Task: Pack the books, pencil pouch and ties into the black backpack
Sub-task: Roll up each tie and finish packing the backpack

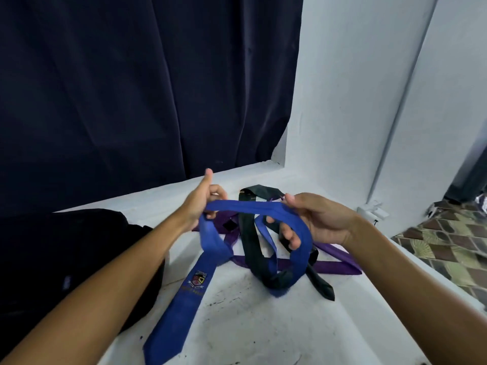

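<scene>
Fingers [287, 234] of both hands pinch the blue tie [245, 206], stretched between them above the table.

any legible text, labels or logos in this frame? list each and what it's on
No text can be read.
Blue tie: embroidered crest near its wide end, with a line of gold lettering under it, too blurred to read.
Dark green tie: small gold mark at its top end, too small to read.
Black backpack: small pale tag, nothing legible.
Purple tie: no marking visible.
</scene>
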Tool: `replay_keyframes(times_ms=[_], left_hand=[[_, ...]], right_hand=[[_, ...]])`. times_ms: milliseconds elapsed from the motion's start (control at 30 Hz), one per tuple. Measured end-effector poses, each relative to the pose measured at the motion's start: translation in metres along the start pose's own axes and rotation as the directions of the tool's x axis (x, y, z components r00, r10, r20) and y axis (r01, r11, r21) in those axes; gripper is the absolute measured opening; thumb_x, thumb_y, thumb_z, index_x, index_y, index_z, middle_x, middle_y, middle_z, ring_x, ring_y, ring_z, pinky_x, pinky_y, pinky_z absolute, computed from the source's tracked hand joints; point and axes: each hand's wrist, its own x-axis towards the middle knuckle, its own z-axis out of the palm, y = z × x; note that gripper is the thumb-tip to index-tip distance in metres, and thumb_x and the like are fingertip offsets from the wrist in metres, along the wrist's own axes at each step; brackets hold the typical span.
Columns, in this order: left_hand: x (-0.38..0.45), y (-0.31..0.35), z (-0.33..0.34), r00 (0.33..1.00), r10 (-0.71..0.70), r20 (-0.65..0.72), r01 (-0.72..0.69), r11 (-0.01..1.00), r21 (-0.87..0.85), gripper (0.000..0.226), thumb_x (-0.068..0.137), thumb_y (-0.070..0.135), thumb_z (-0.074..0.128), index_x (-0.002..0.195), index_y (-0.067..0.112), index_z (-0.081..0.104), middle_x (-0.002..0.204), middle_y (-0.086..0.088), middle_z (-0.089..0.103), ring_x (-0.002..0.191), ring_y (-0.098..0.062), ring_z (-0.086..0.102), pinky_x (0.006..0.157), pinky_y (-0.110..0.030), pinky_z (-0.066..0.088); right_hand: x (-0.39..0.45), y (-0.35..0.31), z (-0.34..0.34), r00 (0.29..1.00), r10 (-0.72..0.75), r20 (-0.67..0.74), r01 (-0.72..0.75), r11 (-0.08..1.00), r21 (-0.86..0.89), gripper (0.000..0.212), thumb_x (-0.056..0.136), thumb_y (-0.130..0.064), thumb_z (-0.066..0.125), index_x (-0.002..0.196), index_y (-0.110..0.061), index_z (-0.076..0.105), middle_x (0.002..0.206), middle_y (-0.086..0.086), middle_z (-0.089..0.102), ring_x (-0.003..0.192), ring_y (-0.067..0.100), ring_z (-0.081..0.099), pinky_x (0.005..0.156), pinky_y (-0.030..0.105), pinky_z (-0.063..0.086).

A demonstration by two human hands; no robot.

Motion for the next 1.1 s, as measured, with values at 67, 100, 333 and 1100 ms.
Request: replay_keyframes(times_ms=[67,100,333,1100], left_hand=[[0.005,-0.002,-0.029,0.997,0.004,-0.073,0.005,0.992,0.123,0.076,0.085,0.075,0.02,0.065,0.011,0.057,0.051,0.0,0.046,0.044,-0.011,0.032,0.047,-0.025,0.025],[0.007,-0.003,-0.042,0.994,0.0,-0.111,0.019,0.986,0.166,0.077,0.081,0.078,0.021,0.065,0.011,0.057,0.054,-0.001,0.047,0.045,-0.012,0.032,0.048,-0.026,0.025],[0.006,0.008,-0.105,0.948,0.045,-0.315,0.046,0.959,0.278,0.082,0.091,0.074,0.016,0.062,0.011,0.058,0.059,-0.003,0.049,0.053,-0.015,0.034,0.052,-0.028,0.027],[0.021,0.113,-0.001,0.963,0.192,-0.189,-0.197,0.98,-0.005,0.072,0.096,0.069,0.018,0.066,0.013,0.051,0.046,0.002,0.029,0.039,-0.012,0.024,0.042,-0.022,0.019]], right_hand=[[-0.006,-0.001,-0.004,0.999,-0.027,-0.02,0.026,0.999,-0.023,0.053,0.072,-0.051,0.08,0.094,-0.003,0.074,0.063,0.009,0.067,0.049,0.017,0.064,0.054,0.029,0.056],[-0.008,-0.002,-0.006,0.999,-0.038,-0.022,0.037,0.999,-0.017,0.052,0.074,-0.05,0.079,0.094,-0.002,0.074,0.061,0.008,0.066,0.047,0.016,0.063,0.054,0.029,0.055],[-0.028,-0.026,-0.038,0.945,-0.225,0.238,0.179,0.963,0.201,0.042,0.104,-0.024,0.041,0.119,0.012,0.057,0.082,0.013,0.071,0.068,0.02,0.071,0.074,0.035,0.059],[0.003,-0.111,0.036,0.975,-0.136,-0.176,0.125,0.99,-0.072,0.05,0.088,-0.041,0.045,0.101,0.003,0.066,0.062,0.005,0.064,0.046,0.011,0.058,0.05,0.022,0.051]])
